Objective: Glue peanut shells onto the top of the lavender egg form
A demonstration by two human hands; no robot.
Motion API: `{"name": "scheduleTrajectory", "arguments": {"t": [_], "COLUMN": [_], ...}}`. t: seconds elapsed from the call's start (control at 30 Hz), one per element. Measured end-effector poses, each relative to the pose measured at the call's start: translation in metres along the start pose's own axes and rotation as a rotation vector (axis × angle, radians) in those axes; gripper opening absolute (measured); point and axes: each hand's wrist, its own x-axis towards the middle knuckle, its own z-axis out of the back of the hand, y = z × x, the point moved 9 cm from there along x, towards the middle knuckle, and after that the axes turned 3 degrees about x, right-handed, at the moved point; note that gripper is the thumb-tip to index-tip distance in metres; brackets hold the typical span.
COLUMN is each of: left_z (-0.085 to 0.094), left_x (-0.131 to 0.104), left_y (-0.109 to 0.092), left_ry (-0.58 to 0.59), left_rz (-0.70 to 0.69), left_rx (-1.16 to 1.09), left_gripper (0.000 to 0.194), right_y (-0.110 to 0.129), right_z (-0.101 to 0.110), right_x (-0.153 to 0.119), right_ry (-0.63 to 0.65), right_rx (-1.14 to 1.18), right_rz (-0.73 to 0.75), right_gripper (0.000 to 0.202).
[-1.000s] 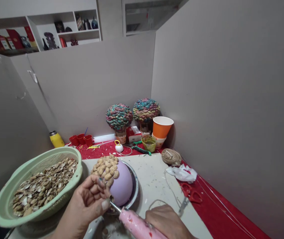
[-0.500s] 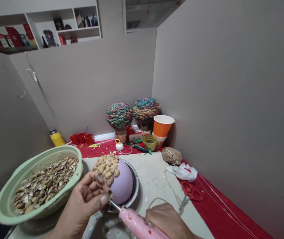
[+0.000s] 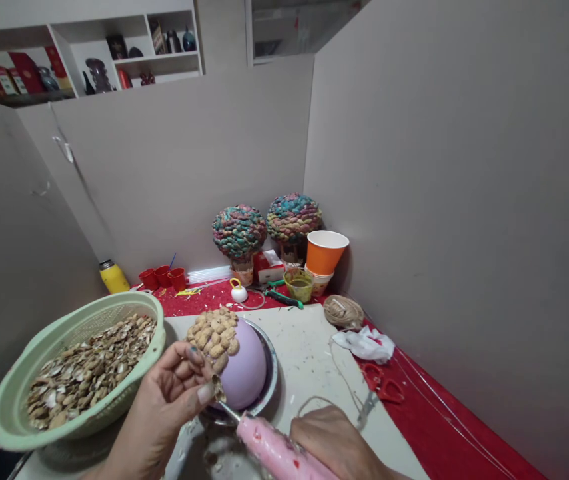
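Above a pale flat board (image 3: pixel 299 363), the right hand (image 3: pixel 332 437) grips a pink, metal-nosed glue gun (image 3: pixel 282 448).

At its tip, the left hand (image 3: pixel 170 393) pinches a brown nutshell (image 3: pixel 218 386), hollow now turned further into view, likely mid-gluing; beyond, a smooth lilac dome (image 3: pixel 245 367), partly covered in tan shells (image 3: pixel 214 332), sits in a round silver bowl (image 3: pixel 273 377).

Left hand (image 3: pixel 167 393) pinches a hollow brown peanut shell piece (image 3: pixel 218 388), silver metal nozzle (image 3: pixel 229 411) of the pink glue gun (image 3: pixel 277 447) in the right hand (image 3: pixel 332 440) pointed at it. Just beyond, a smooth purple ball (image 3: pixel 247 370), partly covered in tan peanut shells (image 3: pixel 213 335), sits in a round silver metal bowl (image 3: pixel 274 370) on the pale counter (image 3: pixel 307 353). Light-green oval plastic colander (image 3: pixel 2 417) of loose brown shells (image 3: pixel 89 373) at left.
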Motion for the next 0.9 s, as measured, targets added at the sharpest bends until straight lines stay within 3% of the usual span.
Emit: {"name": "scheduleTrajectory", "arguments": {"t": [0.4, 0.57, 0.9], "left_z": [0.0, 0.0, -0.002], "left_x": [-0.002, -0.001, -0.001], "left_y": [-0.005, -0.006, -0.01], "left_ry": [-0.053, -0.059, -0.059], "left_rz": [0.0, 0.007, 0.001], "left_rx": [-0.02, -0.019, -0.025], "left_gripper": [0.03, 0.03, 0.029], "right_y": [-0.001, 0.007, 0.007], "right_z": [0.0, -0.001, 0.006], "right_x": [0.002, 0.008, 0.013], "right_ry": [0.006, 0.028, 0.032], "right_rx": [-0.013, -0.067, -0.053], "right_rz": [-0.043, -0.075, -0.176], "right_gripper": [0.054, 0.042, 0.039]}}
